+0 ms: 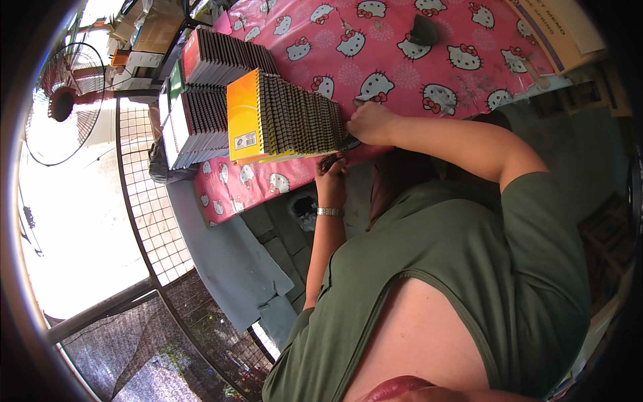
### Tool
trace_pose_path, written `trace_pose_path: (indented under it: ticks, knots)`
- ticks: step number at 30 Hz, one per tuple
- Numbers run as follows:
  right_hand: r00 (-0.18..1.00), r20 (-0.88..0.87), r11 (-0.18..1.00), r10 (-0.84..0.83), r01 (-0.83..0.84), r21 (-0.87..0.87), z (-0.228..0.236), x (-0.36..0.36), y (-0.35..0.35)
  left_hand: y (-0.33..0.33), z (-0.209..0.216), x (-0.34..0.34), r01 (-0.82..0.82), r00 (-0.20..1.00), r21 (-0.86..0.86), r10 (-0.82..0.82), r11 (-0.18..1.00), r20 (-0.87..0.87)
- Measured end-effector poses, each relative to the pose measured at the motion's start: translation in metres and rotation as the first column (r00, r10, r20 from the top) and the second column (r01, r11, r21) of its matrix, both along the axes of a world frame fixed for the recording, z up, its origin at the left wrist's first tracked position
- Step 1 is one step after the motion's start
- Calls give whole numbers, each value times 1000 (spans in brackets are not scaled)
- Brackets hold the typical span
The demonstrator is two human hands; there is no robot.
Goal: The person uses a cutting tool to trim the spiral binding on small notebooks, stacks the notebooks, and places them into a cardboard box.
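Observation:
A row of spiral-bound notebooks (301, 117) stands on the pink tablecloth, its front cover yellow and orange and its dark coils facing up. My right hand (372, 124) is closed at the right end of this row; a dark edge shows below its fingers, but what it grips is hidden. Lower down, by the table's near edge, my left hand (331, 175) with a metal wristwatch has its fingers curled round something small, dark and coil-like that I cannot make out. A dark green piece (423, 31) lies farther back on the cloth.
More spiral notebooks with red covers (221, 57) and white covers (194, 127) stand to the left. The pink tablecloth (402, 74) has cartoon cat faces. A carton (559, 30) sits at the far right. A fan (63, 104) and wire mesh (157, 201) are at the left.

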State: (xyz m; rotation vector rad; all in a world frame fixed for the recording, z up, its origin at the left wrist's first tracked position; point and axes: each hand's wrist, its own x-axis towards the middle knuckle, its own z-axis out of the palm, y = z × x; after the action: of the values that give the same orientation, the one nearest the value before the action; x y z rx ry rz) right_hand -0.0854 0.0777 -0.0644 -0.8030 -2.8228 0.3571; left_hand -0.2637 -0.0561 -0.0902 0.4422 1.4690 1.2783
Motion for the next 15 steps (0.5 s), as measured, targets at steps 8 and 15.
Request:
trace_pose_path:
  ticks: [8, 15]
  knots:
    - [997, 72, 998, 39, -43, 56, -3, -11, -7, 5, 0, 9, -13, 998, -48, 10, 999, -60]
    - [997, 63, 998, 51, -49, -33, -14, -4, -7, 2, -6, 5, -33, 999, -26, 33, 999, -29]
